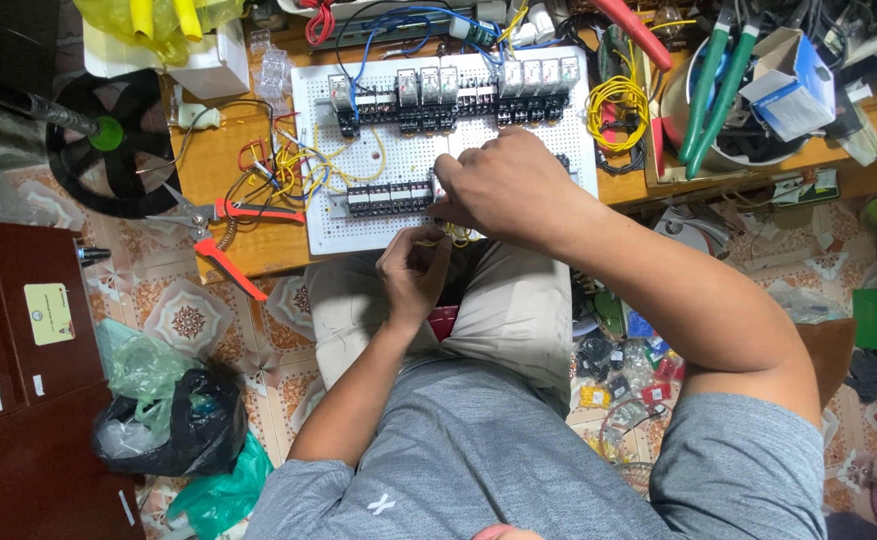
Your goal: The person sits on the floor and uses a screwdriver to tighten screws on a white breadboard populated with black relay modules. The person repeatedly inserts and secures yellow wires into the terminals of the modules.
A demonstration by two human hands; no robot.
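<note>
Cluttered bench holds a white perforated board (379, 160), where the right hand (504, 185) pinches a terminal block and the left hand (414, 270) grips yellow wire (456, 236) that could slip loose.

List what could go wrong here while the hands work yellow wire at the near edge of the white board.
1. The right hand covers the lower terminal row, so the yellow wire may be seated by feel and land wrongly.
2. The perforated board overhangs the low table towards the lap; pressing there might tip it.
3. The left hand works near tangled loose wires that could snag.
</note>
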